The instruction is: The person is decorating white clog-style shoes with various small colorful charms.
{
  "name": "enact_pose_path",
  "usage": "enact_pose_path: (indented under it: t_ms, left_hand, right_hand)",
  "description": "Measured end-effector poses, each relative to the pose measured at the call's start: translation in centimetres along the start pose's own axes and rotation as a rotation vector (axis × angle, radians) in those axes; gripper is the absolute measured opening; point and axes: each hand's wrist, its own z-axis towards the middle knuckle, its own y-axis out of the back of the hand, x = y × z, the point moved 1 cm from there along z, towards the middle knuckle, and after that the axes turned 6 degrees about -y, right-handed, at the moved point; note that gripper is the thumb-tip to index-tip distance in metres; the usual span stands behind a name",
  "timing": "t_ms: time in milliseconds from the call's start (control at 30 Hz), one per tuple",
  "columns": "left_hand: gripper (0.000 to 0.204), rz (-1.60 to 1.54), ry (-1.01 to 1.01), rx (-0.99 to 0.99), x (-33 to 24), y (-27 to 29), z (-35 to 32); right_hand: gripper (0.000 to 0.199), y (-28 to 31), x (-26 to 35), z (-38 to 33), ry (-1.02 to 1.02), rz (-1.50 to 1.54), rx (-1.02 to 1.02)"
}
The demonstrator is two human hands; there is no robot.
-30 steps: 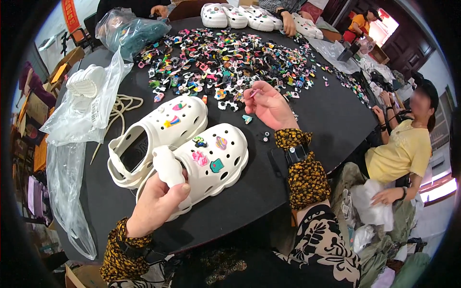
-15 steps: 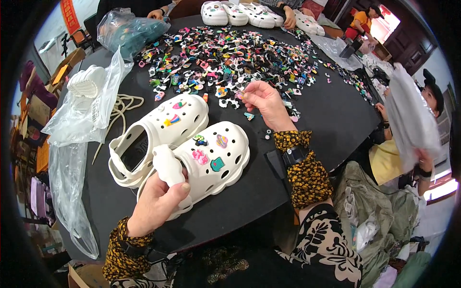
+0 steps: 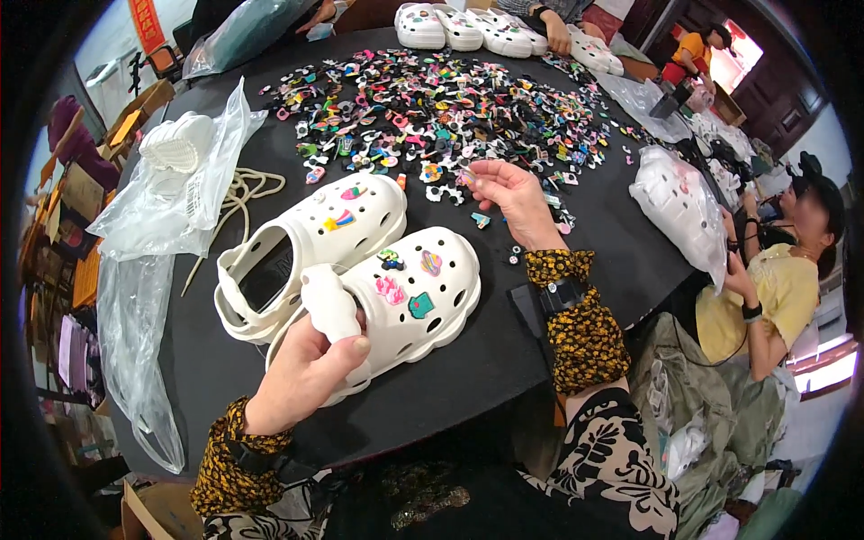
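Left grip (image 3: 301, 373) held white shoe (image 3: 396, 331); right grip (image 3: 520, 205), beyond shoe, pinched charm (image 3: 468, 178); loose pinch could've dropped it into pile (image 3: 432, 112).

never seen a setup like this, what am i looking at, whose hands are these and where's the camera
No robot here: these are a person's own bare left hand and right hand, seen from a wide fisheye camera worn on the head, so straight edges look bent. On the dark table are a pair of white clogs, a heap of colourful shoe charms, a clear plastic bag and a beige cord. The left hand grips the right-hand clog at its heel end; the right hand pinches a small charm.
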Motion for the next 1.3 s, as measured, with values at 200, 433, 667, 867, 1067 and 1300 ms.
enact_pose_path:
  t_ms: [200,433,667,867,1067,1300]
  left_hand:
    - [0.021,-0.034,-0.029,0.013,-0.1,-0.1,-0.2]
    - [0.023,-0.068,0.066,0.022,-0.3,0.2,-0.3]
    - [0.027,0.137,-0.038,-0.149,-4.4,2.9,-1.4]
    - [0.030,0.016,-0.160,-0.449,-4.4,4.5,1.9]
    - [0.034,0.123,0.185,-0.244,-3.3,5.9,5.0]
    - [0.032,-0.333,0.129,-0.500,-1.2,4.9,8.2]
  right_hand:
    - [0.021,-0.3,-1.0,0.4,0.054,-0.186,-0.044]
    - [0.016,-0.2,-1.4,0.8,0.155,-0.575,-0.086]
    - [0.020,0.4,-1.4,0.5,0.189,-0.617,-0.128]
    - [0.017,1.2,-2.3,1.0,0.235,-0.586,-0.251]
    - [0.017,0.5,-1.9,0.9,0.222,-0.517,-0.241]
    - [0.016,1.0,-2.3,1.5,0.221,-0.435,-0.228]
